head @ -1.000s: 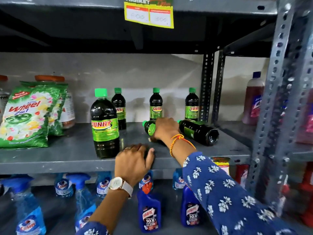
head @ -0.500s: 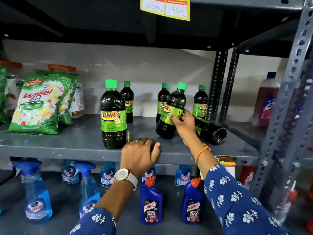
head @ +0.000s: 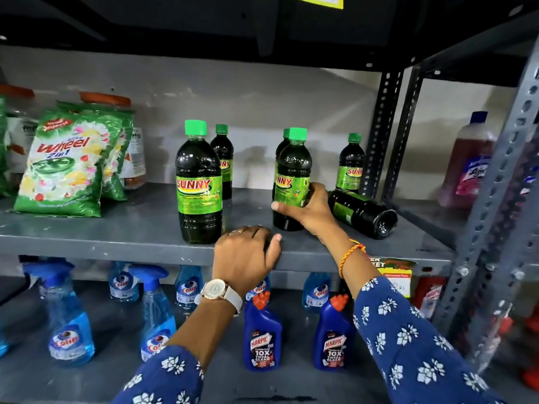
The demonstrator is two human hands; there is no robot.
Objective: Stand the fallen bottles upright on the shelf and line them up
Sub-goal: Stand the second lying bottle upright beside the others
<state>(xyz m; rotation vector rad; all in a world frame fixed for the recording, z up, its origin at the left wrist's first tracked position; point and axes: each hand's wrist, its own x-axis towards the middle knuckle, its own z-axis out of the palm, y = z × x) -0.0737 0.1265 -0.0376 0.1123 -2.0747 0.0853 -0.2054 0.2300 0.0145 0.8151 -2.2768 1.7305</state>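
Six dark Sunny bottles w/ green caps & green labels on the grey shelf [head: 116, 228]. Landmark: the big front bottle [head: 199, 182], upright nr shelf front edge. Small bottle [head: 223, 160] just behind it, upright. To its right, held bottle [head: 291, 176] upright, base on shelf; another [head: 283, 144] right behind that, mostly hidden. Further right, back bottle [head: 351, 164] upright. Fallen bottle [head: 363, 212] furthest right, on its side, base twd front.

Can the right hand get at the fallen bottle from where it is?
Probably yes. The fallen bottle lies just right of the right hand, nothing between them, but that hand must first release the upright bottle.
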